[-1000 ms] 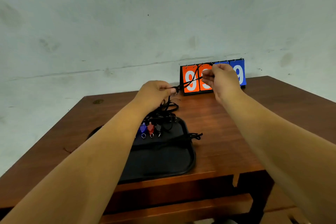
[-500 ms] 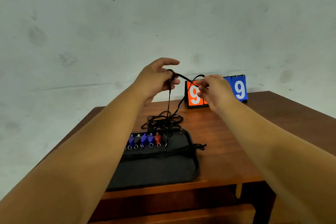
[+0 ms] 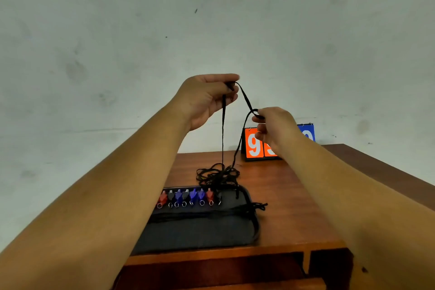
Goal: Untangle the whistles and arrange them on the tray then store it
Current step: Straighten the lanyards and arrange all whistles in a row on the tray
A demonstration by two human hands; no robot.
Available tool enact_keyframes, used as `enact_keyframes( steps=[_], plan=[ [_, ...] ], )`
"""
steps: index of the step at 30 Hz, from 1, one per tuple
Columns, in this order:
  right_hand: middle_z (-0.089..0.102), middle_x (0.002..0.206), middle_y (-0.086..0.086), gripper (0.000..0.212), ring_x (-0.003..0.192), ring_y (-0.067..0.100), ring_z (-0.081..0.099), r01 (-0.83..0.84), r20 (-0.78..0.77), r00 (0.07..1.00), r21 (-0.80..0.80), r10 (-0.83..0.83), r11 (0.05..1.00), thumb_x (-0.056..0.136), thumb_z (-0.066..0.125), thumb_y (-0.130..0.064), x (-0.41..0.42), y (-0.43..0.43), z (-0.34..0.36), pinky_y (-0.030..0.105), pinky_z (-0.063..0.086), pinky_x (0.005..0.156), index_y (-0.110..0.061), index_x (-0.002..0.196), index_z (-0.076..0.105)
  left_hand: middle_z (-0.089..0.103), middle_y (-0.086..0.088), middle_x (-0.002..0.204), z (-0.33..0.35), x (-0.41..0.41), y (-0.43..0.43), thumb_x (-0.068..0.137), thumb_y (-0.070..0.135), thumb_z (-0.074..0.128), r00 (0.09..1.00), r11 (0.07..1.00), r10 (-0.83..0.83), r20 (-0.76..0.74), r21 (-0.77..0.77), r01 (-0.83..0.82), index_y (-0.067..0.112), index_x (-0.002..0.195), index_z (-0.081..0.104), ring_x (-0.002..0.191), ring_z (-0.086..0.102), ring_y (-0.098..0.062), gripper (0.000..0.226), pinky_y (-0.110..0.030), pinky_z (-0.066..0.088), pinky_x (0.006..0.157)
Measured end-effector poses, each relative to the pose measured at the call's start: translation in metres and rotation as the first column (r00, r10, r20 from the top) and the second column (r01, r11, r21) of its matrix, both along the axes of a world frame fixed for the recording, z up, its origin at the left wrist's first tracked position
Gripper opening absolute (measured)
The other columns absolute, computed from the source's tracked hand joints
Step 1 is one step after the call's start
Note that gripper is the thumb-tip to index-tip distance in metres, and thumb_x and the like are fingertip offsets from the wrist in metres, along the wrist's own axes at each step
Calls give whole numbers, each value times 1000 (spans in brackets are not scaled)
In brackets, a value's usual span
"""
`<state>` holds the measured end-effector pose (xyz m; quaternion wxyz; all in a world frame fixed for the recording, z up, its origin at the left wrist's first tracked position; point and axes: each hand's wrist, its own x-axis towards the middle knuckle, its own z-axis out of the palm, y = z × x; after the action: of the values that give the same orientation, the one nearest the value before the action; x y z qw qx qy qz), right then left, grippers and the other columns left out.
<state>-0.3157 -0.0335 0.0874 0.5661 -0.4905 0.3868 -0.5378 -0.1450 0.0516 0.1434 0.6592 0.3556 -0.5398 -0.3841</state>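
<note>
A black lanyard cord (image 3: 223,129) hangs from my left hand (image 3: 207,99), which is raised high above the table and pinches the cord's top. My right hand (image 3: 273,128), lower and to the right, pinches a loop of the same cord. Both strands drop into a tangled pile of black cords (image 3: 217,175) lying at the far edge of a dark tray (image 3: 200,233). Several whistles (image 3: 190,196), red, black and blue with metal rings, lie in a row along the tray's far side.
The tray sits on a brown wooden table (image 3: 294,207) near its front edge. An orange and blue flip scoreboard (image 3: 255,143) stands at the back of the table against a pale wall. A loose bunch of cord ends (image 3: 257,206) pokes over the tray's right rim.
Both hands have risen, the left much higher, pulling the cord up out of the tangle. The view has tilted up and more whistles show on the tray.
</note>
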Motion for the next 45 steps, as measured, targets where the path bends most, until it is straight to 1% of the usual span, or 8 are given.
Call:
enact_keyframes(
  steps=[6,9,14,22,27,32,37,45],
  plan=[
    [74,109,14,26,80,19,62,-49,-242,970,-59,33,997,108,55,-11,2,23,9,34,56,70,1,128,64,79,-8,98,10,5,19,93,5,81,995,995,97,21,-29,-97,-3,115,79,92,73,-21,24,-37,62,96],
    [69,132,13,40,111,23,67,-71,-435,899,-233,-39,970,105,58,-27,9,29,11,41,57,94,-4,137,64,80,0,99,11,11,24,88,20,89,965,973,229,125,-20,-228,7,113,83,88,70,-16,29,-27,60,84],
    [82,113,-6,30,117,18,72,-325,-279,925,-237,256,916,108,53,-32,26,60,21,44,50,111,-20,129,71,72,3,88,11,16,32,88,32,89,919,940,338,201,-33,-339,17,107,86,76,58,-15,25,-25,56,74],
    [78,85,-3,23,90,17,78,-432,-273,894,-318,355,844,106,62,-30,51,93,7,46,60,99,-17,119,77,77,5,95,10,41,40,93,29,83,820,862,504,271,-109,-495,19,107,79,81,69,-12,18,-28,60,74],
    [60,72,-3,27,68,14,62,-371,-398,887,-317,232,873,110,50,-21,52,79,-10,40,62,81,-17,112,77,74,-2,96,-6,69,39,98,23,78,839,850,526,141,-52,-525,11,109,75,77,70,-13,16,-28,60,74],
    [52,70,-2,30,62,15,55,-421,-603,774,-262,194,868,112,46,-25,35,54,-52,30,57,64,-18,110,75,76,-5,104,-49,99,33,107,19,66,844,847,529,-91,115,-519,12,107,69,87,74,-17,7,-31,64,78],
    [56,72,-4,33,63,12,55,-450,-736,659,-220,156,865,114,47,-34,13,29,-95,36,56,73,-21,105,75,79,-9,105,-95,122,31,114,17,52,740,895,445,-504,264,-359,12,114,58,94,79,-27,8,-50,63,87],
    [68,86,-2,35,76,13,62,-484,-905,426,-248,-22,839,114,47,-40,-3,7,-128,27,44,68,-25,96,73,69,-4,93,-142,152,25,114,24,51,684,795,598,-419,421,-436,14,107,61,68,60,-13,16,-33,60,67]
  ],
)
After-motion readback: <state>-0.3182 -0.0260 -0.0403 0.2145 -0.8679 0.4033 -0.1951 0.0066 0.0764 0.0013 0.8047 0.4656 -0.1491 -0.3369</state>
